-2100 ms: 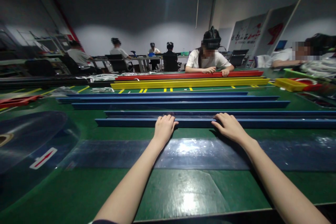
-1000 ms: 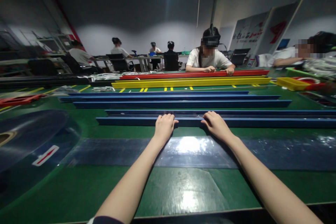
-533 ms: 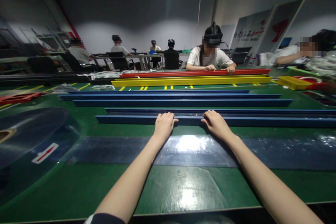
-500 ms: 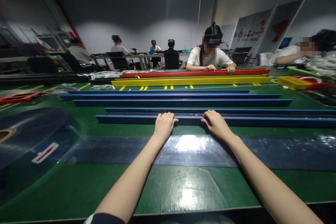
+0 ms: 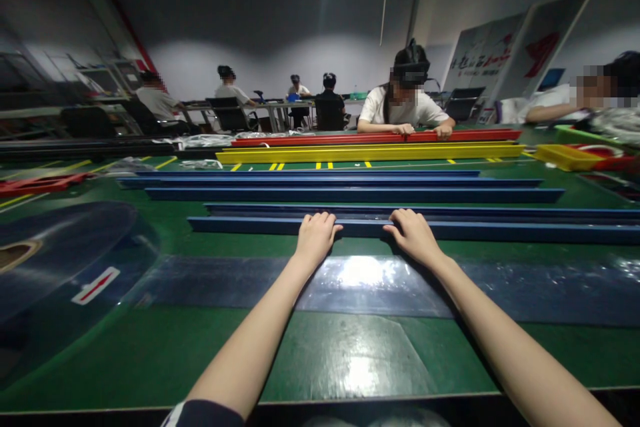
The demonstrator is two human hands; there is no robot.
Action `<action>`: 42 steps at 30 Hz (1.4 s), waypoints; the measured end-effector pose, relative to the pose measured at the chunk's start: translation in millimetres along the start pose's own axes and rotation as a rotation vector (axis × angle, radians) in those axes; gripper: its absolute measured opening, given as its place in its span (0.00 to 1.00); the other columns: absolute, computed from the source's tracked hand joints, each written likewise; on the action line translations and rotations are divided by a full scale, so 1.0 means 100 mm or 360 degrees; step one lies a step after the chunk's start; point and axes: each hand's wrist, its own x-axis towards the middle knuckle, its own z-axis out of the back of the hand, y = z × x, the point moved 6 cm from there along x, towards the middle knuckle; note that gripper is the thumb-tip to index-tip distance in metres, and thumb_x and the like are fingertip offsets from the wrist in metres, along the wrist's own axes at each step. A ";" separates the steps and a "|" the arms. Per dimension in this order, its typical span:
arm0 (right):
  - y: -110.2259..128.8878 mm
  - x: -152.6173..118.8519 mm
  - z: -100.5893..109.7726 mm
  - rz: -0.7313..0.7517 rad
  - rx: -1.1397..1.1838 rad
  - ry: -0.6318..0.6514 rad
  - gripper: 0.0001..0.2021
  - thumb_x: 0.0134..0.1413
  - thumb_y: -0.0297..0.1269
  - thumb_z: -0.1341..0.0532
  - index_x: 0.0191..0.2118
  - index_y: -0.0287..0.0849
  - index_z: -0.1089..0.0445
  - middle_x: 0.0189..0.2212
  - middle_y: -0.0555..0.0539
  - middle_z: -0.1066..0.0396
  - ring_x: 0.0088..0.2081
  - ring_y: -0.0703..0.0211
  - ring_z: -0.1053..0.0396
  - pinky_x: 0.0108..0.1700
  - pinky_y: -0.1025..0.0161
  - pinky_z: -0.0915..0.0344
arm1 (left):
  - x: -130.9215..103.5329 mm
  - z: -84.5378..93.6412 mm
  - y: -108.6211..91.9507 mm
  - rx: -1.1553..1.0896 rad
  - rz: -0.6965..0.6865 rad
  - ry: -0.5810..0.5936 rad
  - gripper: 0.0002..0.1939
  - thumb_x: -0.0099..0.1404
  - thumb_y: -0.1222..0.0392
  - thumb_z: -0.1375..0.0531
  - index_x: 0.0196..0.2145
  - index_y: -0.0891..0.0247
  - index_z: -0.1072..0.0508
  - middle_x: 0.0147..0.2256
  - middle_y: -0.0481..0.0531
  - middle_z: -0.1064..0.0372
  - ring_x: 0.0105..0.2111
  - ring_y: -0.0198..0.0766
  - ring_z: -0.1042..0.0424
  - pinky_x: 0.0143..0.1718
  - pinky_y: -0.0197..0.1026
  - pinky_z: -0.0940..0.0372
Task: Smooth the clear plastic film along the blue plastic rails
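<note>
At the left, a large clear roll with an arrow label lies on the green table, and a clear strip runs from beside it to the right, nearer the wearer than the near blue channel. That channel lies lengthwise across the table, past the right edge of the view. The left hand rests over its near wall, fingers bent together across the top and thumb pointing inward; whether the fingertips pinch anything inside is hard to make out. More blue channels lie just behind, then a yellow channel. Further right, the right hand lies over the same wall, fingers curled, thumb toward the left hand.
</note>
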 end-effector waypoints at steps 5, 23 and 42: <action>0.02 0.03 0.02 -0.0036 -0.0048 0.0048 0.07 0.56 0.38 0.47 0.32 0.42 0.36 0.32 0.44 0.30 0.36 0.54 0.37 0.36 0.61 0.47 | 0.00 0.03 0.04 -0.0042 0.0001 0.0018 0.14 0.68 0.51 0.51 0.40 0.62 0.32 0.37 0.52 0.30 0.40 0.40 0.33 0.38 0.41 0.47; -0.25 -0.07 0.18 -0.0020 -0.0278 0.0335 0.08 0.56 0.37 0.48 0.34 0.41 0.35 0.35 0.43 0.29 0.38 0.53 0.34 0.35 0.61 0.45 | -0.23 0.14 0.57 0.0057 0.0087 0.0075 0.15 0.67 0.50 0.51 0.35 0.62 0.31 0.36 0.51 0.29 0.39 0.40 0.32 0.38 0.40 0.45; 0.36 0.14 0.03 0.0235 -0.0045 0.0350 0.15 0.59 0.47 0.50 0.38 0.41 0.34 0.38 0.43 0.30 0.41 0.53 0.34 0.40 0.61 0.42 | -0.24 0.07 0.56 0.0074 0.0051 0.0043 0.15 0.68 0.50 0.52 0.35 0.62 0.32 0.35 0.52 0.30 0.38 0.41 0.34 0.38 0.41 0.48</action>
